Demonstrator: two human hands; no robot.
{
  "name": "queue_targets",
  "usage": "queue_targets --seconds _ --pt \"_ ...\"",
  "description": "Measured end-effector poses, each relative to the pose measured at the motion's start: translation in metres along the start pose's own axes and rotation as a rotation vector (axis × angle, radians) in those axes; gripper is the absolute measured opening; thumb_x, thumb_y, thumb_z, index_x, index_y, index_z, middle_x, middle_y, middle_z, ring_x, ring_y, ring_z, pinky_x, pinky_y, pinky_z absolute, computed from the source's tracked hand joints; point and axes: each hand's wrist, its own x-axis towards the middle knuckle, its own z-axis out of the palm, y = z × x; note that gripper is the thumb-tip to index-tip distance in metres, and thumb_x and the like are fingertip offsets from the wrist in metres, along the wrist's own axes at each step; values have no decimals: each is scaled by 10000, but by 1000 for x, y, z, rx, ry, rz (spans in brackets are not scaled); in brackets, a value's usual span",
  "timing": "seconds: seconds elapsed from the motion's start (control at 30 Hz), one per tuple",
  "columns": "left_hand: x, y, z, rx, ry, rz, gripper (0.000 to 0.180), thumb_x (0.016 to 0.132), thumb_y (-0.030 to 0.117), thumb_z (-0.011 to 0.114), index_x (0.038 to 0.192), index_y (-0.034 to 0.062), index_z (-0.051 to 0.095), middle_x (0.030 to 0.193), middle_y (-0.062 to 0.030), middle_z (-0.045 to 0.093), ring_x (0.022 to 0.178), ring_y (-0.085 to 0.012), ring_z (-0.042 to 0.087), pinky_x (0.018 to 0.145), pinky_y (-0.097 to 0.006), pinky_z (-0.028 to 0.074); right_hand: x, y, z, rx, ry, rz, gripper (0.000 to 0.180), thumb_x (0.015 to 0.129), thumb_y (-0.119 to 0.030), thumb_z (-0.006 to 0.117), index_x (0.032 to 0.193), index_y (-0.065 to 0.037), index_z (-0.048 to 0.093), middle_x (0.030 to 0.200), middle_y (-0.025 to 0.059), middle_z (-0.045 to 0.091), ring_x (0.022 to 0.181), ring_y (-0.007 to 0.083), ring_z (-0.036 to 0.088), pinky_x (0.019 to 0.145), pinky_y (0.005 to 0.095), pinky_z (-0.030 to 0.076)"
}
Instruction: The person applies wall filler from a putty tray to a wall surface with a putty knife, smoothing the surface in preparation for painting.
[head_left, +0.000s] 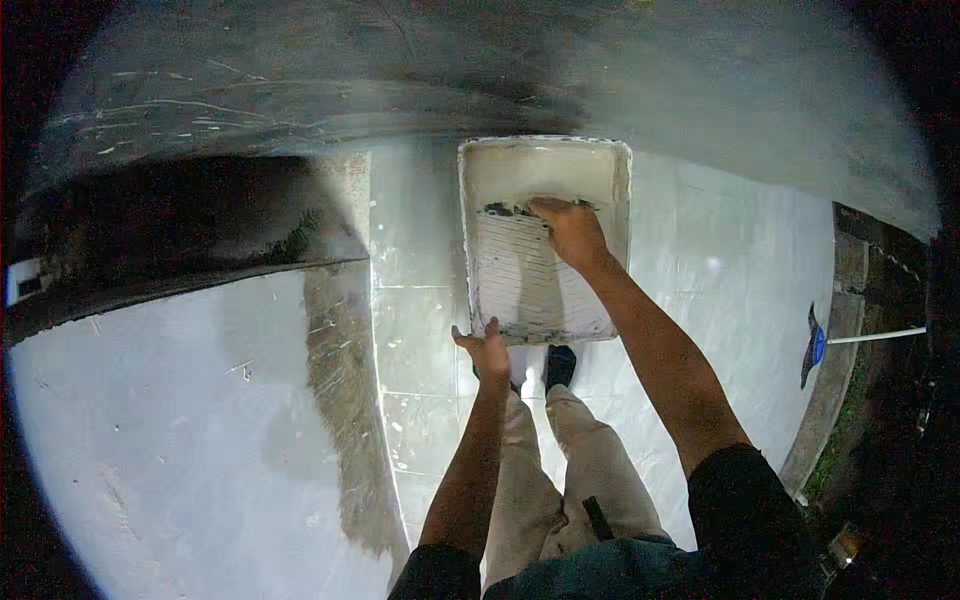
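A paint tray (540, 165), off-white and crusted with dried paint along its rim, lies lengthwise in front of me. Its near part has a ribbed slope; a smoother well forms the far end. At its near left corner is my left hand (484, 352), with one digit over the rim and another sticking out to the left; the tray's edge is between them. Inside the tray, my right hand (570, 228) has its fingers bent down at the top of the ribs. Dark patches (497, 209) show beside those fingertips. Whatever the right fingers hold, if anything, is hidden.
Below the tray are my dark shoes (561, 366) on a pale tiled floor (415, 345). A light grey painted surface (190, 400) spreads at the left, with a dark recess behind it. Far right, a blue-headed tool with a white pole (875, 335) lies by a kerb.
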Motion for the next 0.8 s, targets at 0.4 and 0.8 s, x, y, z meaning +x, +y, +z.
queue_targets --seconds 0.4,0.8 --pt "60 -40 -63 532 -147 449 857 853 215 612 1414 -92 41 1413 -379 154 1331 -427 214 1092 -441 213 -3 -67 0 -67 -309 -69 345 725 -15 561 1045 -94 667 914 162 676 819 309 664 786 420 534" --pt "-105 119 -122 28 191 551 565 961 201 455 1395 -76 222 1410 -296 326 1312 -370 348 1083 -397 270 -34 -175 -76 1370 -399 349 291 843 1 530 1127 34 587 1001 111 667 826 192 668 668 326 566"
